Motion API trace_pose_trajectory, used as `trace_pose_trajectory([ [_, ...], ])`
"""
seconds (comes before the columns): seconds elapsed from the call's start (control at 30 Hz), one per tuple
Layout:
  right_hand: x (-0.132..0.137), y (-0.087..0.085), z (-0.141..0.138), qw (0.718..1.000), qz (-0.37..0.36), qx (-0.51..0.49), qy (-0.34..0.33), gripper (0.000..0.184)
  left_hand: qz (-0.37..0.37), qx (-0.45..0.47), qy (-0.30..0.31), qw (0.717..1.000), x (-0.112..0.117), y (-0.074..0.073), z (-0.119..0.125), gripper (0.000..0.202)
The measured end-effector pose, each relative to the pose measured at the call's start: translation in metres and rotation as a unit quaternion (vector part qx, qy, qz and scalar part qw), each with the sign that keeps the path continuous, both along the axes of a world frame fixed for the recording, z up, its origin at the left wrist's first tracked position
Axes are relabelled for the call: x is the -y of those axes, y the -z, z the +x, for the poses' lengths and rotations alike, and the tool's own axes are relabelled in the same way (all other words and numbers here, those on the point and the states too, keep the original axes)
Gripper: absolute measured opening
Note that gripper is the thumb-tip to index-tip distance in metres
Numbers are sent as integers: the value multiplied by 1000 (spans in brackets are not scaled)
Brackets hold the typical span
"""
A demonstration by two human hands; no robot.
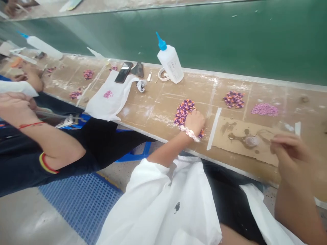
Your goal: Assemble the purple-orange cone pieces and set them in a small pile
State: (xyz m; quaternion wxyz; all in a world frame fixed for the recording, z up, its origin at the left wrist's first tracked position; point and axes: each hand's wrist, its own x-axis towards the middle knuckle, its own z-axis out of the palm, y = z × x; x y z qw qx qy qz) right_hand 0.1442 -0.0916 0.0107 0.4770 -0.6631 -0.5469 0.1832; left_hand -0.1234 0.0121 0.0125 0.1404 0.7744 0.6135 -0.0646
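My left hand (195, 121), with a pale scrunchie (190, 133) round the wrist, rests on a pile of small purple and orange pieces (184, 110). Its fingers curl down into the pile, and their tips are hidden. Off to the right, my right hand (288, 146) hangs over the edge of a cardboard sheet (235, 131). Thumb and fingers are drawn together there, slightly blurred, and I cannot make out anything between them. A wet, clear-whitish blob (252, 140) lies on the cardboard, just left of that hand, with brown smears around it.
Behind stand a white bottle with a blue nozzle (171, 64) and a tape roll (163, 74). More small pieces lie in a purple-orange pile (233, 99) and a pink pile (264, 109). Left are a white cloth (109, 98), a phone (124, 72) and a co-worker's arm (51, 139).
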Motion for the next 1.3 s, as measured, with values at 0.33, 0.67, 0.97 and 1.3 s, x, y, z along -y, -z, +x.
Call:
trace_pose_trajectory([
  [0.33,-94,16,61,939,-198,280,-15,23,-78,439,3,895,-19,-24,61,23],
  [0.67,-89,40,54,937,-178,296,-44,27,-335,748,-175,545,-3,10,118,18],
  [0.97,-95,47,40,927,-186,322,-41,23,-346,690,-212,600,1,6,101,39],
  [1.3,-106,41,30,930,-124,342,-47,14,-264,599,-246,715,-9,19,91,67],
])
